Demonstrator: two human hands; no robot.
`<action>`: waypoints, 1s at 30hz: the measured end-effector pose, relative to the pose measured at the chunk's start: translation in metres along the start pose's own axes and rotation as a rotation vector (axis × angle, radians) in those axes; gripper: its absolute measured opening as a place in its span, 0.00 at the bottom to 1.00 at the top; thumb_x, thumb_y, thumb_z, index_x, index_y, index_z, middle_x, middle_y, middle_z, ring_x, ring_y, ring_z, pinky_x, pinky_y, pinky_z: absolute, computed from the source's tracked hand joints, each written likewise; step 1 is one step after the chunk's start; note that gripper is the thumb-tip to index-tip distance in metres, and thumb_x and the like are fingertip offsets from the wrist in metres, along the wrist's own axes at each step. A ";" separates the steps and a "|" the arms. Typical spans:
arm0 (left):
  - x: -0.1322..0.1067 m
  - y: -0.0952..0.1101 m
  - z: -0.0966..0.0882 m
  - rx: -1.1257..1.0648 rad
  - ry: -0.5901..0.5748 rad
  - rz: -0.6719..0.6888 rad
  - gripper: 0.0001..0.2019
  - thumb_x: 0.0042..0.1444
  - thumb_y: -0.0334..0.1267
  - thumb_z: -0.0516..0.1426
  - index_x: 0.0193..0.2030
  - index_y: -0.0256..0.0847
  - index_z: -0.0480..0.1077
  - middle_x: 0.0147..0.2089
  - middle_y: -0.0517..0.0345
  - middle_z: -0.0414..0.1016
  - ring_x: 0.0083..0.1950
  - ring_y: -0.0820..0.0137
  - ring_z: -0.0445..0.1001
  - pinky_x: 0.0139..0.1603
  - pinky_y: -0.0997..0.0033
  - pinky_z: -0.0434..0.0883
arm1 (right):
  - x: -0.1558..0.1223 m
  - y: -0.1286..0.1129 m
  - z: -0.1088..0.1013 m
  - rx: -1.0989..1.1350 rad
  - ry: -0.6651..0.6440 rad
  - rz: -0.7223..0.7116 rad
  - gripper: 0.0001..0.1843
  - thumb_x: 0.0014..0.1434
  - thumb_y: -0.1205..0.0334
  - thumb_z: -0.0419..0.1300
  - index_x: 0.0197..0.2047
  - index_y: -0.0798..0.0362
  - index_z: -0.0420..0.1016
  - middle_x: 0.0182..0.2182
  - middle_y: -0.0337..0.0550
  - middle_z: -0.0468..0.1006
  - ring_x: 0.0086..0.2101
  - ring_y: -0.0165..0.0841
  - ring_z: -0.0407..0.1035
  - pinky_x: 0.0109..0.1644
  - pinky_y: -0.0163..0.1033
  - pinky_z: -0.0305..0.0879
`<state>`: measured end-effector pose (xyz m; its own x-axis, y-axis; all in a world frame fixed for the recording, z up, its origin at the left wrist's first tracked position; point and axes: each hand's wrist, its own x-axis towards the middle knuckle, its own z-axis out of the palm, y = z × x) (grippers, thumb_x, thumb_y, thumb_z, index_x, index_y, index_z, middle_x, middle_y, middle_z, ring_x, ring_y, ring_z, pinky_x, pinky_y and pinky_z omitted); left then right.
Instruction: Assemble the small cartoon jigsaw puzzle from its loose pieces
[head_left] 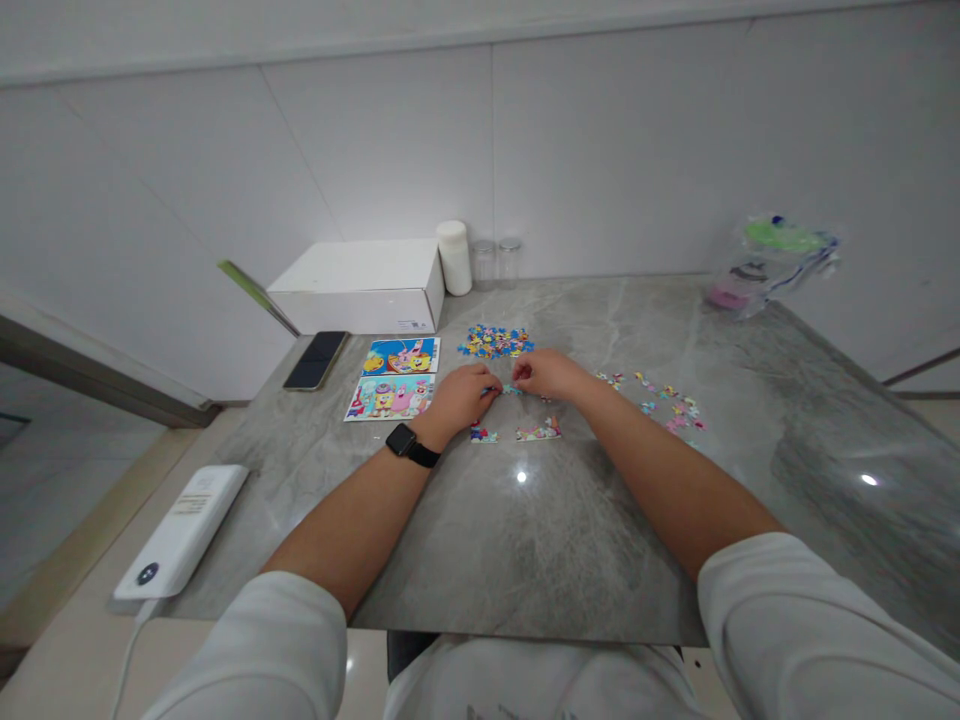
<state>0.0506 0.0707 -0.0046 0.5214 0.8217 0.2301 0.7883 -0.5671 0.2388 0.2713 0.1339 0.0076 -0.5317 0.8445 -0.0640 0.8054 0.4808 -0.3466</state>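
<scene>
My left hand [466,394], a black watch [403,441] on its wrist, has its fingers closed at the left end of a short strip of pale blue-green jigsaw puzzle pieces [511,390]. At the right end of that strip, my right hand [546,374] is curled with its fingertips pinched; whatever is between them is too small to make out. Just in front of the hands lie a joined corner of puzzle pieces [484,434] and another joined bit [538,430]. Behind them is a heap of loose blue and yellow pieces [496,342].
Several loose pieces [679,408] lie to the right. On the left are two cartoon picture cards [391,398], a phone [316,360] and a white power bank [182,532]. A white box [356,285], a white bottle [454,258], two glass jars [508,264] and a plastic bag [772,265] stand along the wall.
</scene>
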 end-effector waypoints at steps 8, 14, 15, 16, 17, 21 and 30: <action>0.000 -0.001 0.000 0.027 -0.011 0.018 0.11 0.68 0.34 0.58 0.49 0.45 0.83 0.47 0.50 0.80 0.50 0.60 0.79 0.55 0.59 0.75 | 0.000 -0.002 0.003 -0.035 -0.076 -0.003 0.10 0.59 0.66 0.69 0.44 0.48 0.87 0.39 0.41 0.88 0.38 0.35 0.79 0.42 0.36 0.67; 0.000 -0.002 0.001 0.018 -0.004 0.026 0.11 0.68 0.35 0.58 0.49 0.45 0.83 0.47 0.50 0.80 0.50 0.60 0.78 0.55 0.60 0.75 | -0.003 -0.006 -0.002 -0.050 -0.080 -0.007 0.10 0.60 0.66 0.68 0.45 0.49 0.87 0.41 0.42 0.88 0.40 0.36 0.79 0.42 0.35 0.67; 0.000 -0.002 0.001 0.013 -0.003 0.027 0.11 0.68 0.35 0.58 0.49 0.45 0.83 0.47 0.50 0.80 0.50 0.60 0.78 0.55 0.59 0.75 | -0.003 -0.006 -0.002 -0.050 -0.082 -0.007 0.10 0.60 0.67 0.68 0.45 0.49 0.87 0.41 0.42 0.88 0.40 0.35 0.79 0.42 0.35 0.67; 0.000 -0.003 0.001 0.008 -0.003 0.028 0.11 0.68 0.34 0.58 0.49 0.45 0.83 0.47 0.50 0.80 0.50 0.60 0.78 0.55 0.59 0.75 | -0.003 -0.007 -0.002 -0.050 -0.084 -0.006 0.10 0.61 0.67 0.68 0.45 0.49 0.87 0.41 0.42 0.88 0.40 0.35 0.79 0.42 0.35 0.66; 0.000 -0.003 0.001 0.003 -0.002 0.027 0.11 0.68 0.34 0.58 0.48 0.45 0.83 0.47 0.50 0.80 0.50 0.60 0.78 0.55 0.59 0.75 | -0.004 -0.007 -0.003 -0.050 -0.086 -0.002 0.11 0.61 0.68 0.67 0.45 0.49 0.87 0.41 0.42 0.88 0.40 0.35 0.79 0.42 0.35 0.66; -0.001 -0.004 0.002 -0.030 0.008 0.013 0.10 0.67 0.34 0.58 0.48 0.45 0.83 0.47 0.51 0.80 0.51 0.60 0.79 0.55 0.60 0.75 | -0.005 -0.008 -0.005 -0.041 -0.078 0.017 0.11 0.61 0.68 0.66 0.45 0.48 0.87 0.41 0.41 0.88 0.40 0.34 0.79 0.42 0.34 0.66; -0.001 -0.008 0.005 -0.139 0.072 -0.027 0.09 0.65 0.34 0.59 0.45 0.43 0.82 0.46 0.52 0.81 0.48 0.62 0.79 0.54 0.62 0.75 | -0.005 0.000 -0.020 -0.005 0.073 0.046 0.10 0.65 0.65 0.63 0.46 0.49 0.87 0.44 0.42 0.88 0.44 0.34 0.79 0.46 0.34 0.66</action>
<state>0.0453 0.0753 -0.0117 0.4718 0.8337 0.2871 0.7467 -0.5509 0.3727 0.2787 0.1346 0.0269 -0.4739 0.8805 -0.0115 0.8300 0.4422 -0.3399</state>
